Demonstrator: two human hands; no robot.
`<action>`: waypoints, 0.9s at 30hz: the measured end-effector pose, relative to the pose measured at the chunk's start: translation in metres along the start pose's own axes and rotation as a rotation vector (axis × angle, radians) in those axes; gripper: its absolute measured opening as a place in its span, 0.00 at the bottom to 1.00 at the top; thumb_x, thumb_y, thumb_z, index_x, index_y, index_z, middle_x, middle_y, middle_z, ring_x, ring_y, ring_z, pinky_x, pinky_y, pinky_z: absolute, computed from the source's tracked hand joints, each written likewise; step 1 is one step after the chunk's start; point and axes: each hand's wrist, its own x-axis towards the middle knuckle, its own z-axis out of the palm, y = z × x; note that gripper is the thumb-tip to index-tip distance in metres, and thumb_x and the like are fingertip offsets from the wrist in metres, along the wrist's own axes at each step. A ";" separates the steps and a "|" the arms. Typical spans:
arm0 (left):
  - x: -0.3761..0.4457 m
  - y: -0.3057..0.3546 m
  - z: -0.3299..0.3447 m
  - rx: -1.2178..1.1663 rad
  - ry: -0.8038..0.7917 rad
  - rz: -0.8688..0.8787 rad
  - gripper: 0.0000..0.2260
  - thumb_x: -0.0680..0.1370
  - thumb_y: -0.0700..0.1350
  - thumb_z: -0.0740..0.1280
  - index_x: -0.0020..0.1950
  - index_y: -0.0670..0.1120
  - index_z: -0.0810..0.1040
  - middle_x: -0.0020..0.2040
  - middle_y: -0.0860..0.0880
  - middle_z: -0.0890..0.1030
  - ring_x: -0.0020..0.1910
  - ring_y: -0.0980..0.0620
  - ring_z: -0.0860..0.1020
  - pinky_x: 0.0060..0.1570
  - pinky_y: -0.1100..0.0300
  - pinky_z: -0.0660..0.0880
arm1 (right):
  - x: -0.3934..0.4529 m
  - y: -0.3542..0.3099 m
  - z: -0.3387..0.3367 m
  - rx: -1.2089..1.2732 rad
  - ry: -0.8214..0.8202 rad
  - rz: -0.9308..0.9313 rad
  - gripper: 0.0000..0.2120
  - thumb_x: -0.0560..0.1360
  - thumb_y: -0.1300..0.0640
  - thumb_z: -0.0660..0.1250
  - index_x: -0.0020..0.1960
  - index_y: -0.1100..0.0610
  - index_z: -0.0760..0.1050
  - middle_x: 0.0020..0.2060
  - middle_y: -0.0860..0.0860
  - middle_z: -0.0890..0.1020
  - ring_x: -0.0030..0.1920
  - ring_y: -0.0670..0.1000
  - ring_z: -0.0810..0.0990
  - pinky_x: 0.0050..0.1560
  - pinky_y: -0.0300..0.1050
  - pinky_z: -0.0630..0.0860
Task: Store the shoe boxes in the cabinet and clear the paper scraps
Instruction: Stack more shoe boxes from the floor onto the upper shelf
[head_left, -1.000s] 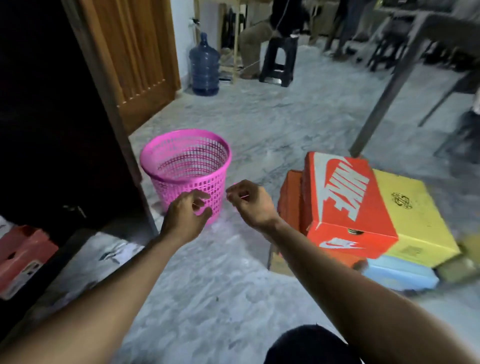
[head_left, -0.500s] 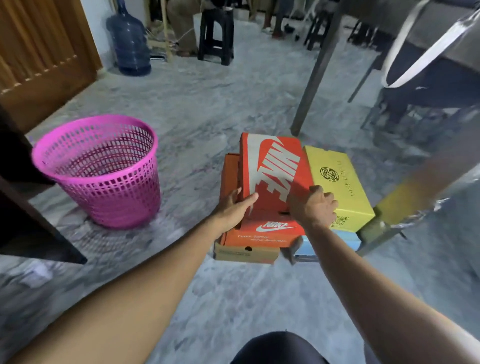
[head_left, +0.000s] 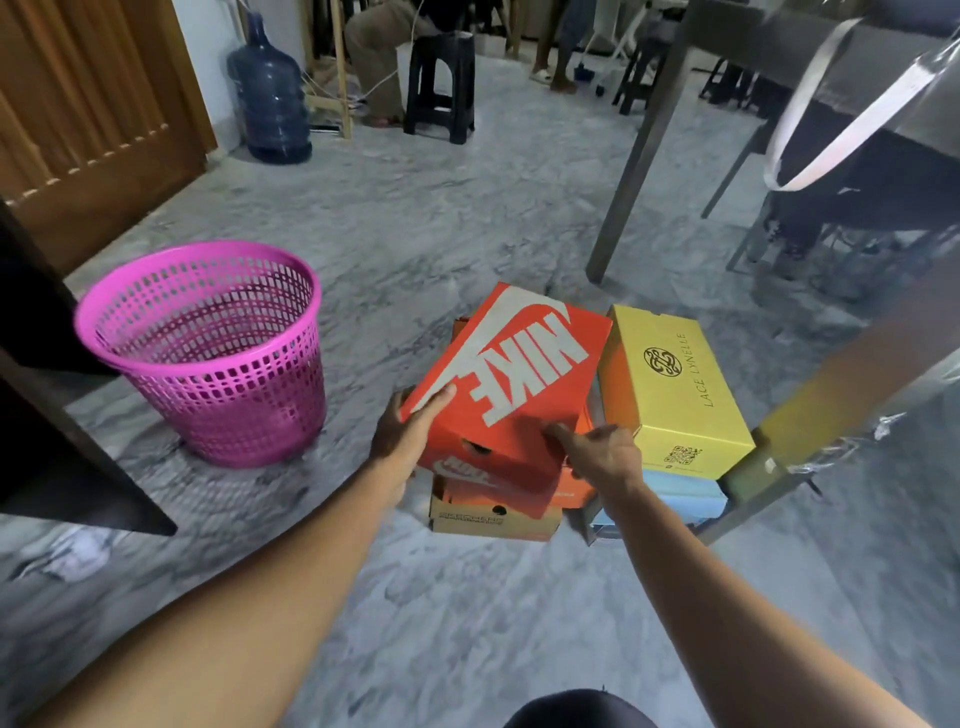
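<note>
— Nearest?
— Grey marble floor (head_left: 467, 623). Left hand (head_left: 402, 434) and right hand (head_left: 602, 457) clasp the tilted orange shoe box (head_left: 509, 379) atop the stack.
— Beyond the fingers?
— Pink basket (head_left: 208, 353) left, paper scrap (head_left: 78, 553) nearer; water jug (head_left: 272, 98) far.

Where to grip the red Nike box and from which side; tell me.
Take the red Nike box by its two long sides, one hand on each, coming from the near end. It lies tilted atop the stack, near end facing you, and the left hand and right hand already hold it there; probably lift straight up.
</note>
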 end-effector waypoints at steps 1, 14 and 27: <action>0.000 -0.001 -0.008 -0.069 0.039 -0.038 0.25 0.68 0.68 0.75 0.61 0.59 0.77 0.53 0.54 0.84 0.53 0.48 0.83 0.50 0.50 0.81 | -0.007 0.000 0.005 0.070 -0.045 -0.034 0.30 0.68 0.34 0.75 0.39 0.64 0.84 0.35 0.60 0.87 0.38 0.57 0.86 0.46 0.51 0.79; -0.020 -0.031 -0.052 -0.511 0.094 -0.208 0.26 0.72 0.53 0.78 0.66 0.55 0.72 0.55 0.48 0.83 0.51 0.47 0.81 0.42 0.55 0.77 | -0.075 -0.026 0.029 0.253 -0.537 -0.262 0.23 0.70 0.44 0.78 0.47 0.65 0.83 0.40 0.61 0.88 0.44 0.64 0.87 0.53 0.64 0.83; -0.078 -0.008 -0.208 -0.472 0.087 0.077 0.14 0.83 0.46 0.58 0.59 0.44 0.82 0.52 0.41 0.88 0.46 0.43 0.87 0.49 0.49 0.84 | -0.054 -0.051 -0.007 0.590 -0.254 -0.150 0.33 0.72 0.31 0.69 0.59 0.60 0.79 0.48 0.62 0.82 0.48 0.54 0.79 0.46 0.49 0.72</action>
